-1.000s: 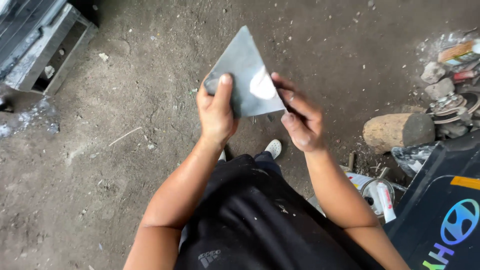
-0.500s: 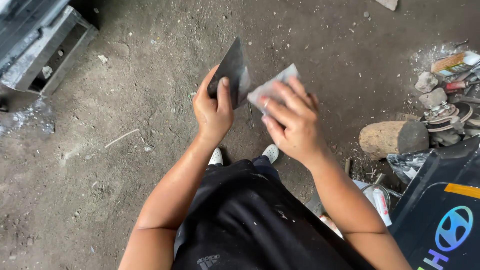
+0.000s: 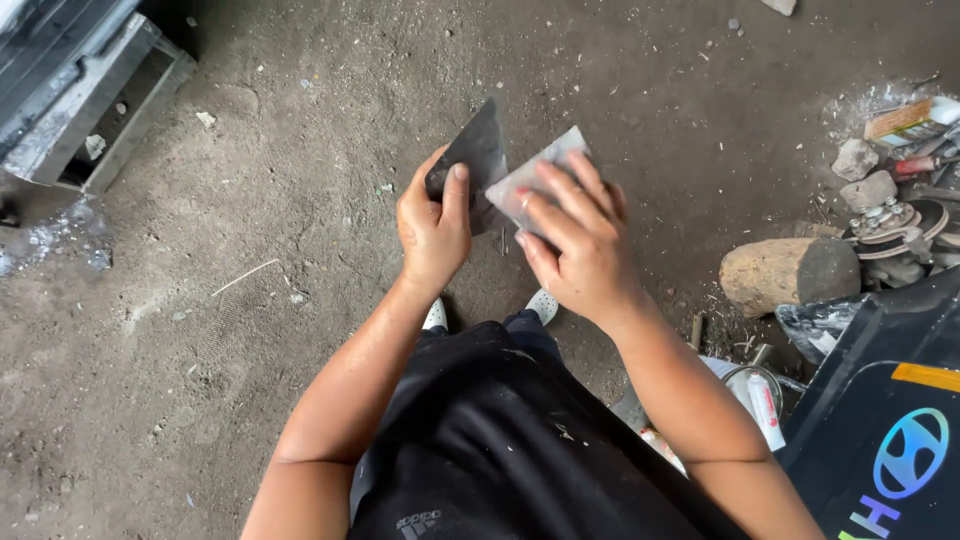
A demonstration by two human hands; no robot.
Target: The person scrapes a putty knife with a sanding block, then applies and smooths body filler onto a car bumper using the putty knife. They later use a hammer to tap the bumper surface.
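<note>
Dark grey triangular metal blade (image 3: pixel 478 150), held upright at frame centre, sits pinched in the left hand (image 3: pixel 433 230), thumb along its face. At three o'clock, the right hand (image 3: pixel 580 245) presses a pale grey abrasive sheet (image 3: pixel 535 180) flat against its edge. Rubbing appears underway, finish undetermined. A rounded stone (image 3: pixel 790 275) lies further out on the dirt floor (image 3: pixel 250 250).

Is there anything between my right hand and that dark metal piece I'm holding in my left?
Yes. A grey sheet, apparently sandpaper, lies under the right hand, pressed against the dark metal piece that the left hand grips. Nothing else visible comes between them.
</note>
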